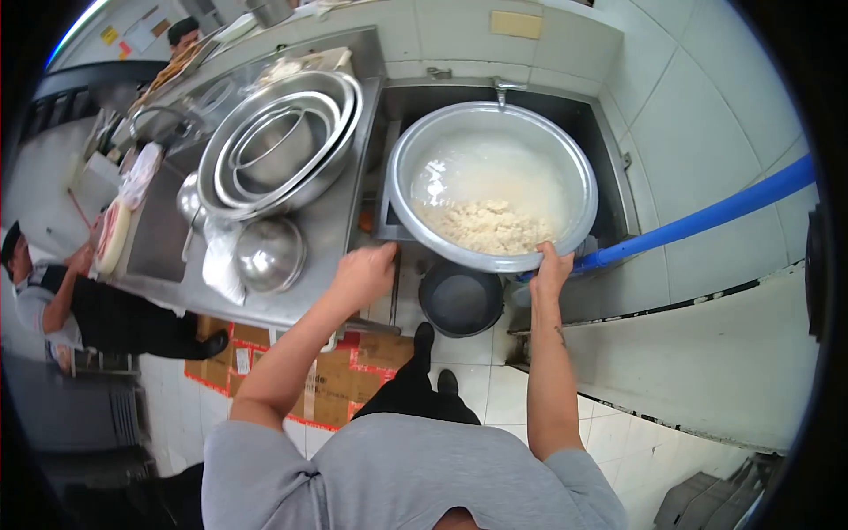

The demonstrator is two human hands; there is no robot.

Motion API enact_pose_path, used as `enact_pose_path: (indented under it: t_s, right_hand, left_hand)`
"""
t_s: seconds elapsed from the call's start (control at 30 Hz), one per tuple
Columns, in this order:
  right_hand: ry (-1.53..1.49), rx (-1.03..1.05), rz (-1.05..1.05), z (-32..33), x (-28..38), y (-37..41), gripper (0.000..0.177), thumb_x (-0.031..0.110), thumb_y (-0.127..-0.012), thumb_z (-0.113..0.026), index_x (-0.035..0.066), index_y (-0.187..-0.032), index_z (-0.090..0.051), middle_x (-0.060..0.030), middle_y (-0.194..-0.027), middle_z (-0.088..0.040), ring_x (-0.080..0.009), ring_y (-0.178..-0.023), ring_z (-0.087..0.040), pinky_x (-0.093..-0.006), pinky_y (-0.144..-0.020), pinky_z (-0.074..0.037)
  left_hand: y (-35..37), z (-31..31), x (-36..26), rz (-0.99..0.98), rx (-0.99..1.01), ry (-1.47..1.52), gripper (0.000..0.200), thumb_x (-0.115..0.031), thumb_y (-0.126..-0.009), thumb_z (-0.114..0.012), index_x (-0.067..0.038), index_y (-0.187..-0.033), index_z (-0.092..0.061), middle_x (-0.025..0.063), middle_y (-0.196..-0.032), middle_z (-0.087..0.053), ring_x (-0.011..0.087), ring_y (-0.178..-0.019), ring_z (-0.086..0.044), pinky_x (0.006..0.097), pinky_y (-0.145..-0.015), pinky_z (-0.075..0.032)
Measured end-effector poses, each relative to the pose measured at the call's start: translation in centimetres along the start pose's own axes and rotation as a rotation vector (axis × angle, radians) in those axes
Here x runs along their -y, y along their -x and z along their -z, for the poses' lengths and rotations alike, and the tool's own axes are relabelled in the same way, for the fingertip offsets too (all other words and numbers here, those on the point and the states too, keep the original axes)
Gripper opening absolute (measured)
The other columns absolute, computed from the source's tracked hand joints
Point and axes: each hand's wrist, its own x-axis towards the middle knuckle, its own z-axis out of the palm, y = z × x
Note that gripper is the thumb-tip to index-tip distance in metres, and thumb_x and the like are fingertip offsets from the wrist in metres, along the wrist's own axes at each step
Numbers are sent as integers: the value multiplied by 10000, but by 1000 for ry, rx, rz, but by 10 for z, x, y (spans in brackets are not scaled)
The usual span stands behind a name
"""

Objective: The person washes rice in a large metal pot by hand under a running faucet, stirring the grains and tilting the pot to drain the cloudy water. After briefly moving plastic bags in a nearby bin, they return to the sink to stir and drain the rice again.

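Note:
A large grey metal basin [413, 205] sits over the sink, tilted toward me. Cloudy whitish water fills much of it, and a heap of wet pale grains, resembling rice, [496, 226] lies along its near side. My right hand [554, 267] grips the basin's near right rim, fingers wrapped over the edge. Slightly blurred, my left hand [367, 269] hovers by the counter's right edge, apart from the basin. Its fingers are curled closed, and no object shows in them. Below the basin, a dark round bucket [461, 300] stands on the floor.
Nested steel bowls [274, 146] and an upturned bowl [269, 254] rest on the steel counter [329, 231]. A tap [505, 87] is behind the basin. A blue pipe [698, 212] crosses at right. Flattened cardboard [340, 380] covers the floor. Another person [97, 305] works at left.

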Motion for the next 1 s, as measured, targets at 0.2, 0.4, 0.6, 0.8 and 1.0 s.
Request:
enact_pose_path:
  t_s: [0.2, 0.4, 0.6, 0.8, 1.0]
  right_hand:
    - [49, -68, -103, -12, 17, 9, 584, -77, -622, -521, -25, -1192, -404, -102, -1064, -515, -215, -942, -511, -302, -835, -404]
    - [180, -165, -155, -18, 22, 13, 564, -53, -613, -518, -23, -1167, -419, -102, -1054, -504, -214, -961, -488, -297, -858, -376]
    - [473, -134, -167, -23, 33, 1, 644, 29, -642, -575, -10, -1243, -348, -145, -1129, -467, -275, -1045, -462, -337, -930, -337]
    - [1751, -126, 224, -46, 47, -114, 760, 327, -674, -657, 32, -1301, -343, -222, -1218, -426, -395, -1135, -405, -465, -939, -344]
    - [1847, -195, 148, -130, 9, -230, 529, 448, -756, -587, 152, -1189, -521, -143, -1129, -544, -346, -1078, -480, -450, -871, -395]
  left_hand:
    - [-251, -49, 20, 119, -416, 124, 197, -158, -780, -479, -19, -877, -580, 239, -917, -570, 379, -879, -548, 474, -717, -434]
    - [-354, -91, 59, 553, -230, 116, 373, -317, -834, -458, 3, -969, -593, 219, -998, -593, 354, -954, -564, 460, -792, -438]
    - [-361, -83, 60, 647, -83, 257, 476, -427, -849, -440, 7, -950, -605, 224, -957, -616, 370, -939, -582, 446, -802, -445]
    - [-359, -80, 58, 641, -139, 269, 485, -440, -841, -448, 9, -913, -616, 240, -924, -616, 386, -901, -590, 461, -788, -448]
    - [-358, -83, 62, 630, -116, 244, 481, -437, -844, -441, 6, -905, -618, 245, -934, -612, 401, -895, -588, 474, -779, -452]
